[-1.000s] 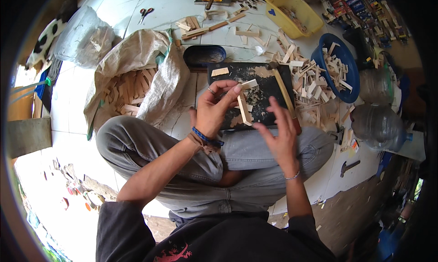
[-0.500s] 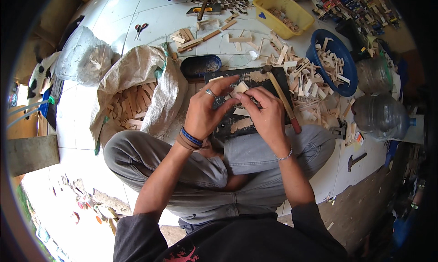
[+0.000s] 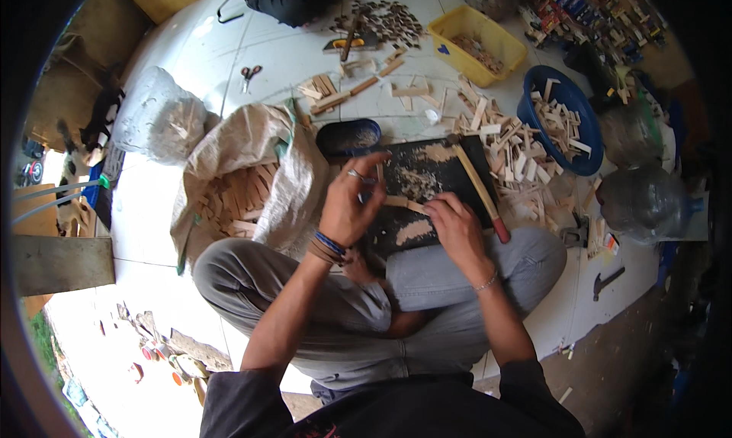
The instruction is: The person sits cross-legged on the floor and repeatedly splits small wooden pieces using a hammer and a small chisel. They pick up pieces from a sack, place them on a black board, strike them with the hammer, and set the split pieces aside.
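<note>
A black board (image 3: 446, 185) dusted with wood shavings lies in front of my crossed legs. Over it, my right hand (image 3: 457, 228) is closed, its fingertips pinching the right end of a short pale wooden strip (image 3: 405, 203). My left hand (image 3: 351, 202) hovers at the board's left side, thumb and forefinger apart and curved, close to the strip's left end. Another narrow wooden piece (image 3: 380, 173) shows beside its fingers. Along the board's right edge lies a hammer (image 3: 479, 190) with a wooden handle and a red end.
Left of the board stands a woven sack (image 3: 297, 198) of wood strips. Beyond the board sits a dark blue oval tray (image 3: 349, 124). Loose strips, a blue basin (image 3: 526, 102) and a yellow tub (image 3: 448, 49) are at right. Scissors (image 3: 248, 73) and a second hammer (image 3: 608, 283) lie on the tiles.
My hands have drawn apart and lowered toward the board. The wooden piece held up between them is now low over the board, at my right fingertips. A person's dark-clothed leg shows more at the top.
</note>
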### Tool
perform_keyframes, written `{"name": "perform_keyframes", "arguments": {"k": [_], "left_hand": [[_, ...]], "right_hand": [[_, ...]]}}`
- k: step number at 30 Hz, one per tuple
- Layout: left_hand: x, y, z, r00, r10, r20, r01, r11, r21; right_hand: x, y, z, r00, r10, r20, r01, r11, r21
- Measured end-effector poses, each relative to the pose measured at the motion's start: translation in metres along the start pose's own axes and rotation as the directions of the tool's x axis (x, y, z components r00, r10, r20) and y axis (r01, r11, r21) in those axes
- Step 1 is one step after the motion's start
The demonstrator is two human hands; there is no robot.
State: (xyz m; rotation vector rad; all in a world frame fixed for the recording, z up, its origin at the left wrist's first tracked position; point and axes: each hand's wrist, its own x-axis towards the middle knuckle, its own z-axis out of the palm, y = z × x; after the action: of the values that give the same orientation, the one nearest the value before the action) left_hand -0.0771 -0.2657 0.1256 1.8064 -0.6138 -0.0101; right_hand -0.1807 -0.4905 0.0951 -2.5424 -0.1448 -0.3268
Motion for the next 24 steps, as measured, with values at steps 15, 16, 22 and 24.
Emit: {"name": "perform_keyframes", "arguments": {"k": [15,16,22,24], "left_hand": [[-0.021,-0.011,0.033,0.982,0.158,0.103,-0.160,0.987,0.006],[-0.021,-0.010,0.034,0.988,0.127,0.083,-0.125,0.992,-0.034],[-0.028,0.010,0.037,0.998,0.044,0.047,-0.036,0.988,-0.153],[-0.029,0.016,0.033,0.993,0.110,0.044,-0.103,0.983,-0.151]], "right_hand": [[0.043,-0.016,-0.029,0.897,0.348,0.274,-0.427,0.517,0.742],[0.039,-0.020,-0.033,0.881,0.379,0.283,-0.454,0.504,0.735],[0.038,-0.034,-0.047,0.832,0.401,0.384,-0.540,0.423,0.727],[0.040,-0.031,-0.044,0.830,0.357,0.429,-0.546,0.364,0.754]]}}
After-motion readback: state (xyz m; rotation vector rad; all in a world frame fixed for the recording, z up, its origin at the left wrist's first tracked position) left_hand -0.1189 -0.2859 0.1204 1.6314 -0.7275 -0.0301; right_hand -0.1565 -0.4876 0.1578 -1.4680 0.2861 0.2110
